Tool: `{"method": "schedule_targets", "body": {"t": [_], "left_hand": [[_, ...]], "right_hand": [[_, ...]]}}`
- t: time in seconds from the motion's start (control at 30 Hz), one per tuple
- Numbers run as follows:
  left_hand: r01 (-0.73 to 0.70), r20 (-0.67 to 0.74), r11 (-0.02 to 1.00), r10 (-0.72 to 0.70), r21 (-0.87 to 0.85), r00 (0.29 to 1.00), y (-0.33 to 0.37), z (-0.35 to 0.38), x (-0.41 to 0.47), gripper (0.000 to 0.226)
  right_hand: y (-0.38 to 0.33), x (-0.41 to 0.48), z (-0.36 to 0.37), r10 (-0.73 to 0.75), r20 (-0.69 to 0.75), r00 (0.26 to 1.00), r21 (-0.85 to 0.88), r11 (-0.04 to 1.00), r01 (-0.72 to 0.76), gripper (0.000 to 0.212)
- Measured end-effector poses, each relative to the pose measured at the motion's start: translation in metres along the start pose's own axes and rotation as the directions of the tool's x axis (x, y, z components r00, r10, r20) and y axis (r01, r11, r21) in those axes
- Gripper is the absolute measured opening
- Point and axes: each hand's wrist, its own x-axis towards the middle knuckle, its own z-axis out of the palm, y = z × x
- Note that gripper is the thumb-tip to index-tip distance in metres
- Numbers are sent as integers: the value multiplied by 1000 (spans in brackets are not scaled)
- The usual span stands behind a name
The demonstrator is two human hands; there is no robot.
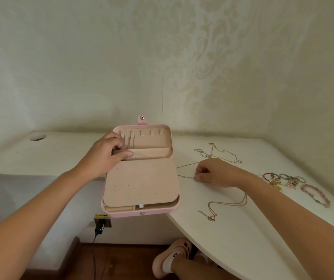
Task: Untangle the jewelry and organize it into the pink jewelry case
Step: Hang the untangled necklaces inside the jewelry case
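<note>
**Right hand** (212, 174): thumb and forefinger are closed in a narrow pinch on a thin chain (185, 176) that lies on the white table (243, 243). Two strands of the chain run leftward from the pinch toward the case.

**Pink jewelry case** (142, 214): sits just left of the pinch, open, with its lid propped upright. Its near edge juts past the table's rim.
- A perforated earring panel (142, 182) covers the base.
- The lid has a row of five hooks, and a hung necklace (130, 141) dangles from the second.

**Left hand** (105, 155): on the far side of the case from the pinch. Its fingers curl over the lid's fabric pocket and the thumb lies along the pocket's edge, holding it.

**Tangled necklaces** (218, 153): lie just beyond the right hand, toward the wall.

**Rose-toned necklace** (227, 203): lies on the near side of the right hand. It has a pendant at its end and passes under the forearm.

**Cluster of rings and bracelets** (283, 178): lies past the right wrist, farther right.

**Pink bead bracelet** (315, 194): lies beyond that cluster, outermost.

**Black plug** (100, 227): sits in a wall socket below the case.

**Foot in a pink slipper** (172, 257): on the floor beneath the table.
</note>
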Motion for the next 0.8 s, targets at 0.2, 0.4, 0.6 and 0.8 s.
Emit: {"method": "schedule_targets", "body": {"t": [0.2,0.4,0.6,0.8], "left_hand": [[-43,3,998,43,-42,999,16,6,-4,33],[-77,18,996,78,-41,997,32,8,-6,25],[-108,28,993,110,-40,994,45,24,-10,21],[-182,48,983,181,15,982,60,49,-21,21]], "right_hand": [[-10,-20,-44,-77,-77,994,655,747,109,9],[-45,-33,-114,-121,-143,982,594,783,183,18],[-74,-46,-159,-180,-298,937,495,811,313,11],[-99,-57,-187,-242,-379,893,409,822,396,20]]}}
